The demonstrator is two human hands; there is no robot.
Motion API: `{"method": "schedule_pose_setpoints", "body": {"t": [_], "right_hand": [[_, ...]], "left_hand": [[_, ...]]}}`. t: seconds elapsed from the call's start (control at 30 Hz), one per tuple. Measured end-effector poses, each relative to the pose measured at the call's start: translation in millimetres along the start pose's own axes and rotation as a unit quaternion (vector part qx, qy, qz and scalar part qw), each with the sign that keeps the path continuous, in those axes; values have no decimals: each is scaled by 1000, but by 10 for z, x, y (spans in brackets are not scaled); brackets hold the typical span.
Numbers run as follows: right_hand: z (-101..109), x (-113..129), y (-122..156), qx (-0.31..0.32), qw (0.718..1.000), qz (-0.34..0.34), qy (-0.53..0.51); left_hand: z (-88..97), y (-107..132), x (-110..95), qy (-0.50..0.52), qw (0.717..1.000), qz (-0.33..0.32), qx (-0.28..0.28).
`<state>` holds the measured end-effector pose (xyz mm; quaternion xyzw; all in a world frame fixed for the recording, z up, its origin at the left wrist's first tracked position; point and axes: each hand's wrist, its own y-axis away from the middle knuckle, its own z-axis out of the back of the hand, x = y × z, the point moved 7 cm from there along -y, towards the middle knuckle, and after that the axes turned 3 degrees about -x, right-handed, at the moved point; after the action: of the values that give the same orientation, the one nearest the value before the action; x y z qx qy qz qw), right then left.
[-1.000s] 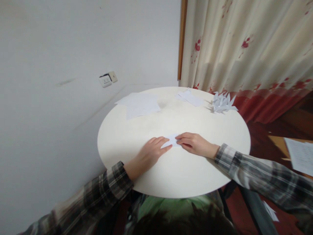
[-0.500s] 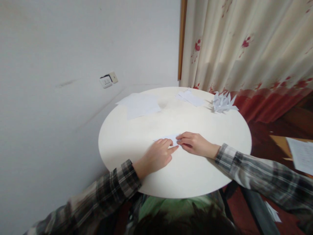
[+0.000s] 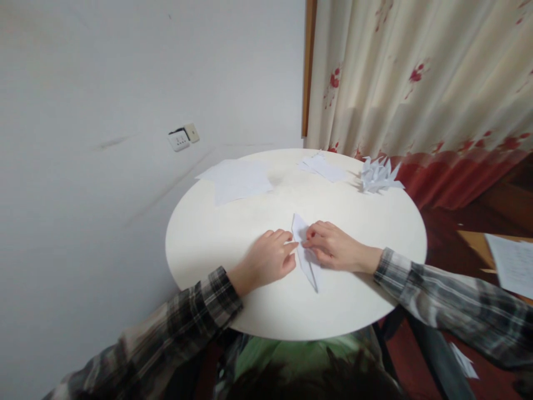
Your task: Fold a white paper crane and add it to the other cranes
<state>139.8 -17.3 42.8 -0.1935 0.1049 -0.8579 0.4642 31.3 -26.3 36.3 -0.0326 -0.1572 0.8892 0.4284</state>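
Observation:
A narrow piece of folded white paper point(image 3: 308, 268) lies on the round white table, its long side running from the far left toward the near right. My right hand point(image 3: 333, 247) bends over its right side, thumb and fingers pinched on the paper. At the left edge, my left hand point(image 3: 272, 256) has its index finger stretched out to the paper, with the thumb apart and the other fingers bent. Whether that fingertip presses the edge or only rests by it is hard to see. Both hands partly cover the middle of the paper.
On the round table point(image 3: 200, 239), large white sheets point(image 3: 241, 180) lie at the far left and smaller paper pieces point(image 3: 321, 166) at the back. A cluster of folded paper shapes point(image 3: 378, 175) stands at the far right. A wall socket point(image 3: 179, 140) is on the left; a curtain point(image 3: 375, 72) hangs behind.
The folded paper has turned from lying crosswise to pointing lengthwise, and more of it shows. My left hand has drawn back slightly to its left side; my right hand stays at its right.

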Motion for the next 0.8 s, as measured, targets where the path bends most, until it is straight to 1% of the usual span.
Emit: {"method": "schedule_pose_setpoints", "body": {"t": [0.1,0.2,0.33,0.43,0.5,0.6,0.7,0.8], "right_hand": [[-12,-40,-37,1,998,9,-59],[-29,-67,-58,4,997,16,-79],[-4,-50,-29,-1,997,7,-80],[28,-11,36,4,994,8,-106],[36,-1,90,15,992,9,-128],[33,-2,168,28,989,17,-146],[5,7,233,29,990,39,-134],[-19,3,266,12,993,40,-109]], "left_hand": [[-66,-34,0,5,1000,1,5],[-127,-51,12,32,999,-9,6],[-136,-47,-12,108,993,-54,5],[-124,-27,-31,159,985,-66,22],[-112,-12,-57,158,984,-74,27],[-79,4,-104,128,988,-87,1],[-71,15,-152,113,988,-100,-23],[-84,22,-165,112,988,-100,-24]]}}
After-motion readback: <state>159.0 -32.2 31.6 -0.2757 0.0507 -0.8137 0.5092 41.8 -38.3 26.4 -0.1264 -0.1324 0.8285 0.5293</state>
